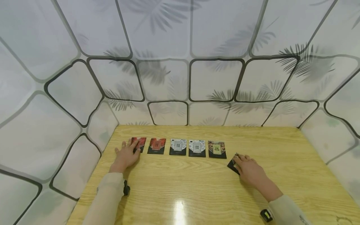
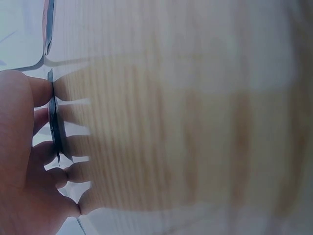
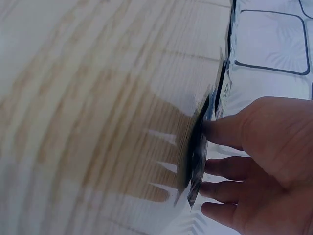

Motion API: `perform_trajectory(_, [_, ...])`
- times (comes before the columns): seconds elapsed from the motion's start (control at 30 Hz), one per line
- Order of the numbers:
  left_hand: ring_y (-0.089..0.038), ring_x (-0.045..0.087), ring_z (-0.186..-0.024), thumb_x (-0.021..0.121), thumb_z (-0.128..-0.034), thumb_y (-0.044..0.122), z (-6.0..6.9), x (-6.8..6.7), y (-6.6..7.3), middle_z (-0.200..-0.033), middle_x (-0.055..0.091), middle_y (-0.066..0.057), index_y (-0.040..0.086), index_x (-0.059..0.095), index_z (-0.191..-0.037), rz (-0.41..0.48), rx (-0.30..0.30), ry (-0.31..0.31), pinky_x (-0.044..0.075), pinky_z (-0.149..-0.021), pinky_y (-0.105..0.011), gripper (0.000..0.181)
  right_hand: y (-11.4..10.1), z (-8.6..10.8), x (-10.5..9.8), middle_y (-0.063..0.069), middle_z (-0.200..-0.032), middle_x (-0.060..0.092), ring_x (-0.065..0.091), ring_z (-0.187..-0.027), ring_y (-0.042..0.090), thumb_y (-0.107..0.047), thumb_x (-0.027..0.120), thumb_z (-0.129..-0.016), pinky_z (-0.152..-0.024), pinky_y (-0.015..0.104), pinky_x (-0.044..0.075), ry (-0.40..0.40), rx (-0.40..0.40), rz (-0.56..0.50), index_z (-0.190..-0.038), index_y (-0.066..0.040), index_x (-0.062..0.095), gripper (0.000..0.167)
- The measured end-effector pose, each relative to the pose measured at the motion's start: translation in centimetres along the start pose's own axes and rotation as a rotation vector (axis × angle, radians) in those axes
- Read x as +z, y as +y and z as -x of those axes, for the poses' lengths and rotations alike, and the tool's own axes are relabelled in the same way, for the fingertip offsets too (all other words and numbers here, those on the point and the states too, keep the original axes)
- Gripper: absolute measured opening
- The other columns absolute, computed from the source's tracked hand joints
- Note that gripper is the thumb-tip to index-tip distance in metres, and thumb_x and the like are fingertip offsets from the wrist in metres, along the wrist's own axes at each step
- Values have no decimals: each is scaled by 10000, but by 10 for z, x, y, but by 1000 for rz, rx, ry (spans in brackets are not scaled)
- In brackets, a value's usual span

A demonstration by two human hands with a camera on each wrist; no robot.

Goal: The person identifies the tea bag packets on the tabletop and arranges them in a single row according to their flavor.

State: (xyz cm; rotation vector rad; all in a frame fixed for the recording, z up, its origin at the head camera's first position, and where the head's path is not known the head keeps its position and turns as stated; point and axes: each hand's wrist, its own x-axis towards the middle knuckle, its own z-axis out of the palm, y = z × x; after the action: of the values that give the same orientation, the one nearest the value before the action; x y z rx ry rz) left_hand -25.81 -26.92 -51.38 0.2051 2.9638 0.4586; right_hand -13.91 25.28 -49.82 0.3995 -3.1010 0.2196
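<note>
At the left end of a row of small flat packets, my left hand (image 1: 127, 156) rests spread fingers on a red and black packet (image 1: 142, 144). The left wrist view shows this packet (image 2: 55, 122) edge-on under the fingertips. To its right lie a second red packet (image 1: 156, 146), two white and black packets (image 1: 177, 147), and a brown-patterned packet (image 1: 217, 149) with a yellow label. Past that end, my right hand (image 1: 250, 171) holds a dark packet (image 1: 232, 166), turned askew and partly covered by the fingers. In the right wrist view, thumb and fingers grip this packet (image 3: 198, 152).
The packets lie on a pale wood-grain table (image 1: 180, 181), with a bright glare near its front. Fabric walls (image 1: 166, 81) with dark outlines and leaf prints rise behind and beside the table. Each wrist wears a small black device (image 1: 266, 215).
</note>
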Motion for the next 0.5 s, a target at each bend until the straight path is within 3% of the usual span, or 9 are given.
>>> perform_trajectory(0.27, [-624,101,-1555,410,-1126,370,1,-2,1,-1708,165,-319,83,300,-1670,-1,3,-1,85,-1125,-900,625,6,-10,0,336,-1438,587,548,-1310,572,205,543,-943,-1013,654,523,-21,13,-41,-1432,47,605,518])
perform_trajectory(0.5, [-622,98,-1557,417,-1125,365,2,-1,2,-1709,164,-318,89,300,-1672,9,-1,4,78,-1129,-898,624,15,-24,2,366,-1466,542,572,-1266,571,264,459,-892,-953,614,564,-31,48,-137,-1468,80,552,611])
